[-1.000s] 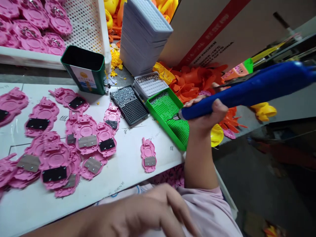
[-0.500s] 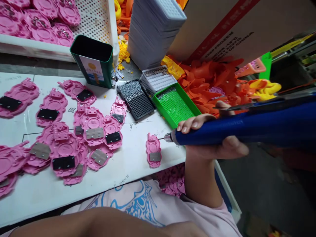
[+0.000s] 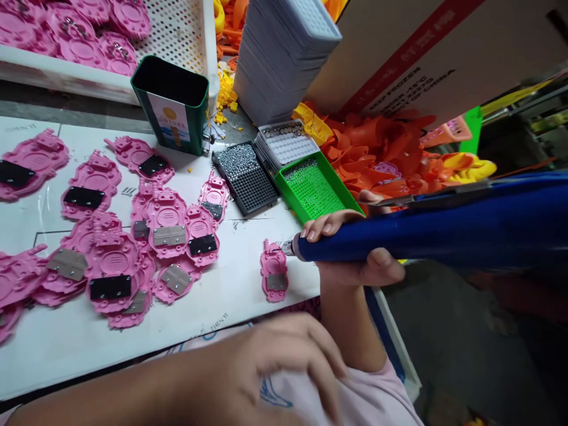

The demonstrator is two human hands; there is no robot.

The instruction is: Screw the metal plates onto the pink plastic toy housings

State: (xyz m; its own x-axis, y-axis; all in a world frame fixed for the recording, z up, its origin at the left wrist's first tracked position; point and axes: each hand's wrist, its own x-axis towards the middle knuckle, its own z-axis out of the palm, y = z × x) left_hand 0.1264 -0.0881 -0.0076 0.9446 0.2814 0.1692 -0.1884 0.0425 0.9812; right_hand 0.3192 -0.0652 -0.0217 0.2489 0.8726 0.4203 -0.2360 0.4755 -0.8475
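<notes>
My right hand is wrapped around a blue electric screwdriver, which lies nearly level with its bit pointing left. The bit reaches the upper part of a small pink plastic toy-phone half, which lies on the white tabletop with a grey plate screwed to its lower part. In front of my shirt, my left hand is blurred by motion. Its fingers are loosely bent and apart, with nothing visible in them. To the left, several similar pink halves with black or grey plates lie scattered and overlapping.
Beyond the screwdriver stand a green tray and a black perforated tray, both holding small screws. A dark green tin, a white crate of pink parts, a stack of white trays and orange pieces sit behind.
My left hand has come up into view from the bottom edge. The screwdriver and my right hand have shifted left in view, bringing the screwdriver's nose closer to the small pink half.
</notes>
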